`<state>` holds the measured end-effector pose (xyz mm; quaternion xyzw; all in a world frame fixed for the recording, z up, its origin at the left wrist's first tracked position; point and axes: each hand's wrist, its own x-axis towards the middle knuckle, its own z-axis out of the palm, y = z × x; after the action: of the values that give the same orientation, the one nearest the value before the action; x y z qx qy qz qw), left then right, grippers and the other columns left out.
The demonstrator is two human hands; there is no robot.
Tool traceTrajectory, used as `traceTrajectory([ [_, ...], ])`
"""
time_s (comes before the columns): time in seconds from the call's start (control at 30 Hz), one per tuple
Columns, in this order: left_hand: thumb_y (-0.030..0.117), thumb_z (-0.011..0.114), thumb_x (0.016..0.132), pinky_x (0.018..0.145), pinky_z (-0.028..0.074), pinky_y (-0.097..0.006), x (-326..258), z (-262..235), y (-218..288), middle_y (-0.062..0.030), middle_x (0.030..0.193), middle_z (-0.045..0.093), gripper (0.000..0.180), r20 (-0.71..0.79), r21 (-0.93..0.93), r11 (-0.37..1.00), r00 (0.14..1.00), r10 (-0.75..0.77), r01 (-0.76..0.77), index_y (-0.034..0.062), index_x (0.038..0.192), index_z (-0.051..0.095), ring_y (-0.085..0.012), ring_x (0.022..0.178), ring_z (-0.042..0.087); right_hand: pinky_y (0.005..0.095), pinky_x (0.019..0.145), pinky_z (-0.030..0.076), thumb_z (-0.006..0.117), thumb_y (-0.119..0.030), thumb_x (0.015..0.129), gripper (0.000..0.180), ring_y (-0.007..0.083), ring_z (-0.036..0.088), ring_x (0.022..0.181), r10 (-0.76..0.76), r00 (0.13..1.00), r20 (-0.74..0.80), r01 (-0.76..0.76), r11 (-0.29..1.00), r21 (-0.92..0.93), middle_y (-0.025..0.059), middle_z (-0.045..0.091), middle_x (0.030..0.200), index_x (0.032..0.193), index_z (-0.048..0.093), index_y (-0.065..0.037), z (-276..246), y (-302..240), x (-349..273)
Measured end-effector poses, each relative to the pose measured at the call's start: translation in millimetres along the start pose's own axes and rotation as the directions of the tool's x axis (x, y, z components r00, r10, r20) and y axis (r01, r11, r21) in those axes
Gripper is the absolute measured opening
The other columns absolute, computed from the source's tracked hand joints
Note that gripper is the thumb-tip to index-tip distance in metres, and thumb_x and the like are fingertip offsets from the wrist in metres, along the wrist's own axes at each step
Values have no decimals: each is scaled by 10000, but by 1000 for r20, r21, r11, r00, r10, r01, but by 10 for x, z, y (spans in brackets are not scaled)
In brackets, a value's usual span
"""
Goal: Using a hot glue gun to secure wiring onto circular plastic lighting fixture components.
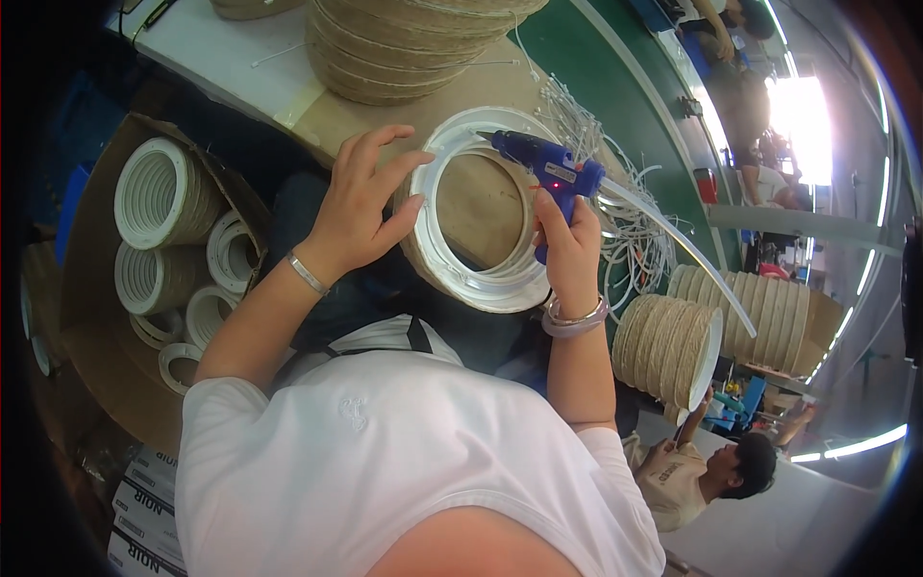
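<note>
My right hand (pixel 570 240) grips a blue hot glue gun (pixel 538 157), a small red light glowing on its body. A long whitish glue stick (pixel 685 238) curves out from its back end. The gun's nozzle points left, over the far part of a white ring (pixel 435 242). This ring is the end of a rope-wrapped, beige cylinder near the table's edge, and brown surface shows through its opening. At the ring's left side is my left hand (pixel 363 202), fingers spread, with thumb and fingertips at the rim. Whether they press on it I cannot tell.
A large beige cylinder (pixel 385 53) stands on the far table. White cable ties (pixel 625 226) lie heaped right of the ring. More wrapped cylinders (pixel 663 351) are at right. On the left, a cardboard box (pixel 82 317) holds several. A co-worker (pixel 687 481) is at lower right.
</note>
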<state>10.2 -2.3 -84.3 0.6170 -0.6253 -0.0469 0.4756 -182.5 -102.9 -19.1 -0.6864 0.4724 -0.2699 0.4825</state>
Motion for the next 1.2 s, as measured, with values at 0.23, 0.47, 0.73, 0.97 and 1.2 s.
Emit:
traceTrajectory([
  [0.23, 165, 555, 697, 906, 281, -382, -10, -4, 23, -124, 1147, 391, 361, -8, 15, 1000, 1000, -9, 9, 112, 1050, 504, -310, 1052, 352, 177, 450, 318, 546, -204, 803, 192, 45, 419, 493, 21, 999, 28, -20, 999, -38, -19, 485, 589, 811, 541, -12, -15, 7, -27],
  [0.47, 167, 550, 700, 904, 283, -382, -21, 17, 10, -126, 1146, 393, 367, -9, -5, 1000, 1000, -5, 5, 113, 1059, 501, -310, 1047, 355, 168, 443, 299, 529, -183, 809, 189, 24, 401, 496, -6, 1000, 11, 6, 1000, -11, -9, 539, 630, 871, 562, -8, 2, 15, -51],
  [0.73, 120, 433, 730, 923, 251, -374, 11, -1, -86, -140, 1174, 395, 332, 5, 5, 999, 999, 39, -39, 96, 1049, 520, -306, 1055, 356, 174, 440, 328, 507, -122, 807, 157, 35, 421, 494, 65, 988, 140, -76, 994, 76, 62, 595, 709, 882, 556, 8, -140, -82, -374],
  [0.97, 105, 454, 713, 904, 286, -381, 136, -76, -116, -129, 1138, 420, 253, 34, 59, 989, 990, 133, -135, 93, 941, 563, -311, 1053, 372, 169, 451, 345, 532, -166, 801, 190, 46, 437, 502, 87, 973, 216, -111, 988, 104, 39, 574, 681, 873, 556, 9, 17, -74, -480],
  [1.2, 140, 501, 712, 902, 292, -379, 109, -54, -87, -115, 1136, 426, 228, 23, 89, 990, 994, 106, -107, 113, 929, 566, -306, 1056, 374, 162, 462, 319, 529, -175, 800, 184, 38, 431, 512, 112, 965, 238, -130, 990, 60, 24, 562, 671, 858, 559, -4, 16, -13, -490],
])
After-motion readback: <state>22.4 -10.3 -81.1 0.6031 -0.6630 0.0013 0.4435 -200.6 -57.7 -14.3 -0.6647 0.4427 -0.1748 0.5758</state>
